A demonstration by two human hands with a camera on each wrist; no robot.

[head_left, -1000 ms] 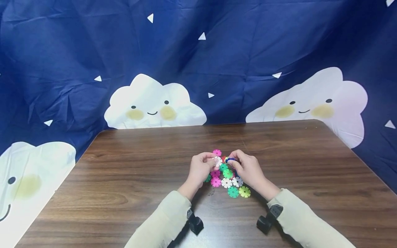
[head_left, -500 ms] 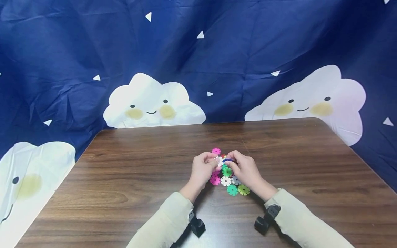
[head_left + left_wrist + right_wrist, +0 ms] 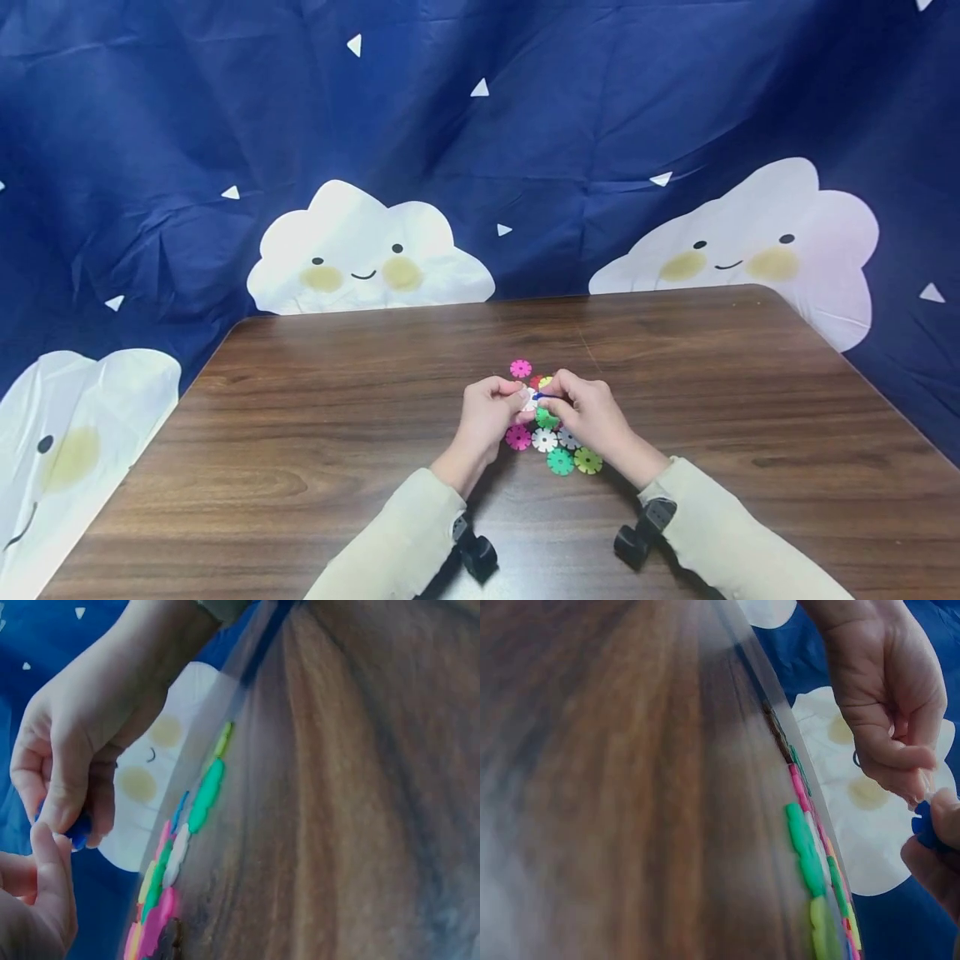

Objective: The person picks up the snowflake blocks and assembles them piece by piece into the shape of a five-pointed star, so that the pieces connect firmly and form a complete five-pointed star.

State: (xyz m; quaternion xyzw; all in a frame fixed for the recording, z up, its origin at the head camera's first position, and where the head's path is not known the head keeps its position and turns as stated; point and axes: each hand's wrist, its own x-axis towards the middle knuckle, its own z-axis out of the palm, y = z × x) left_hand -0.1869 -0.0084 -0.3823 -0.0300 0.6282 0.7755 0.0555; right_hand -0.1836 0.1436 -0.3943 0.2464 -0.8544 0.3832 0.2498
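My left hand (image 3: 484, 417) pinches a white notched disc (image 3: 529, 401), a snowflake-shaped building piece, above the table. Facing it, my right hand (image 3: 594, 418) holds a blue notched disc (image 3: 925, 826) between thumb and fingers. The two discs meet edge to edge in the head view, the blue one seen nearly edge-on. Whether their slots are engaged cannot be told. In the left wrist view, my right thumb and fingers cover much of the blue disc (image 3: 80, 831). Below the hands lie loose discs, among them a pink one (image 3: 518, 437) and a green one (image 3: 560, 462).
More discs lie on the brown wooden table (image 3: 337, 442): a yellow-green one (image 3: 588, 461) nearest me, a white one (image 3: 544, 440), and a pink one (image 3: 521, 368) beyond the hands. A blue curtain (image 3: 547, 125) with white clouds hangs behind the table's far edge.
My right hand has moved left, bringing the blue disc from a small gap up against the white disc. My left hand still pinches the white disc and has barely moved.
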